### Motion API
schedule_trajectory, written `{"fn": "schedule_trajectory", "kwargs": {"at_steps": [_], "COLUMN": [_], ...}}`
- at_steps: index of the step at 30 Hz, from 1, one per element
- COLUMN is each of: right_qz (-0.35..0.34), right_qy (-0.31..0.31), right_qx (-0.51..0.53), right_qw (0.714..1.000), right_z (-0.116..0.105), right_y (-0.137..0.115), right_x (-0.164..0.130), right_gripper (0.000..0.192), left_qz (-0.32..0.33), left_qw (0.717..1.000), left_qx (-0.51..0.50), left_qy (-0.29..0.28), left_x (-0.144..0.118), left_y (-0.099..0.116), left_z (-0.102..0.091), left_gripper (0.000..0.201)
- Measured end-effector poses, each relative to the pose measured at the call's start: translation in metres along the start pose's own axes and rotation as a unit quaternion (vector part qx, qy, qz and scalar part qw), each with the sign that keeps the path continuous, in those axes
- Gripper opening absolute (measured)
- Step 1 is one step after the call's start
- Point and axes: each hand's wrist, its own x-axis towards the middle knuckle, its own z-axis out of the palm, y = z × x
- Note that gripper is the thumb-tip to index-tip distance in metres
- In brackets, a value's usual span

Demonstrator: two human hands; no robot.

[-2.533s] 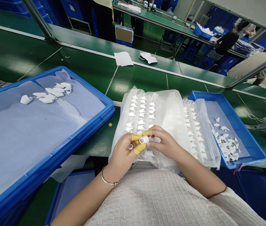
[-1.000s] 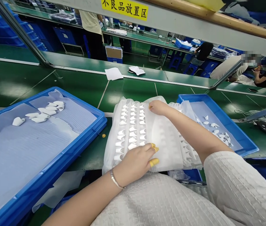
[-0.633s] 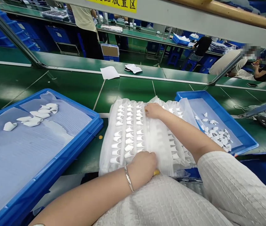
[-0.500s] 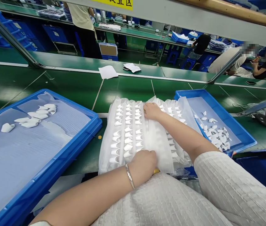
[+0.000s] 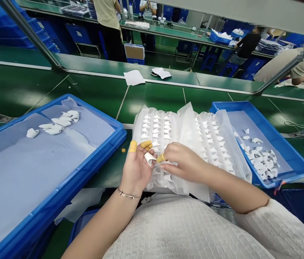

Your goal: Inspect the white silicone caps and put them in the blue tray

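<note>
My left hand (image 5: 138, 167) is turned palm up, with yellow finger cots on its thumb and fingertips. A small white curved shell-like piece (image 5: 149, 158) lies in its bent fingers, hollow end showing. My right hand (image 5: 185, 162) is just right of it; its yellow-capped fingertip comes close to the piece, and whether they touch I cannot tell. The thumb is slightly apart from that finger. Beneath both hands is a white padded tray (image 5: 193, 167) holding rows of similar white pieces, with a translucent sheet (image 5: 185, 126) folded along its middle.
At the left, a blue tray (image 5: 98, 162) lined with white sheet carries several white pieces (image 5: 57, 126). Another blue tray (image 5: 300, 158) on the right has a heap of them (image 5: 262, 162). Papers (image 5: 134, 77) lie on the green bench beyond; people work farther back.
Both hands have lifted off the padded tray's sheet. My left hand has turned palm up with a white piece in it, and the right hand has come down beside it. The view has shifted.
</note>
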Motion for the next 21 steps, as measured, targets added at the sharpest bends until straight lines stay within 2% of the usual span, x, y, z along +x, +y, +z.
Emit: {"fn": "schedule_trajectory", "kwargs": {"at_steps": [4,6,8,10,12,14,15,17,18,21], "right_qz": [0.023,0.046,0.113,0.206,0.280,0.319,0.331,0.344,0.347,0.340], "right_qy": [0.016,0.043,0.075,0.098,0.104,0.095,0.089,0.077,0.073,0.075], "right_qx": [-0.071,-0.048,0.030,0.169,0.323,0.424,0.450,0.480,0.492,0.507], "right_qw": [0.997,0.997,0.990,0.959,0.898,0.842,0.825,0.803,0.795,0.789], "right_z": [0.028,0.031,0.028,0.023,0.019,0.019,0.019,0.021,0.023,0.024], "right_y": [-0.004,0.003,0.010,0.015,0.018,0.021,0.023,0.025,0.025,0.025], "right_x": [-0.005,-0.005,-0.005,-0.004,-0.004,-0.005,-0.005,-0.006,-0.006,-0.007], "right_gripper": [0.015,0.022,0.024,0.017,0.010,0.009,0.009,0.009,0.011,0.021], "left_qz": [-0.031,-0.040,-0.034,0.000,0.062,0.128,0.152,0.175,0.178,0.175], "left_qw": [0.997,0.993,0.984,0.967,0.937,0.889,0.862,0.823,0.814,0.818], "left_qx": [0.002,0.024,0.077,0.172,0.294,0.415,0.464,0.526,0.540,0.537], "left_qy": [-0.065,-0.107,-0.156,-0.188,-0.176,-0.145,-0.133,-0.124,-0.122,-0.111], "left_x": [-0.009,-0.014,-0.018,-0.018,-0.016,-0.013,-0.012,-0.011,-0.011,-0.012], "left_y": [-0.006,-0.011,-0.015,-0.019,-0.022,-0.024,-0.025,-0.024,-0.023,-0.020], "left_z": [0.002,0.003,0.002,-0.003,-0.011,-0.019,-0.022,-0.024,-0.024,-0.019], "left_gripper": [0.050,0.047,0.039,0.036,0.051,0.056,0.051,0.039,0.035,0.035]}}
